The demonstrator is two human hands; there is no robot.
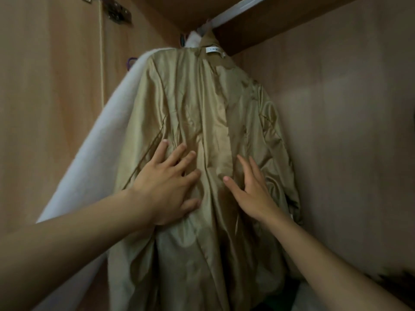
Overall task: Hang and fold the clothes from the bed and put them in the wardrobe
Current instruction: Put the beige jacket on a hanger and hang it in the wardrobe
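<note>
The olive coat (197,104) hangs inside out across the middle of the wardrobe and blocks your way to the far panel. Your left hand (166,187) and right hand (253,191) lie flat on its lining, fingers spread, with a narrow strip of fabric between them. To the left, a white fleecy garment (107,140) presses against the coat and fills most of the space up to the left side panel (45,86); a purple hanger (131,61) pokes out at its shoulder. To the right, bare room runs between the coat's sleeve and the right side panel (348,131). Up top, the rail (238,10) sits close under the top board (179,10). Low on the right, dark blurred things (386,280) crowd the near corner
</note>
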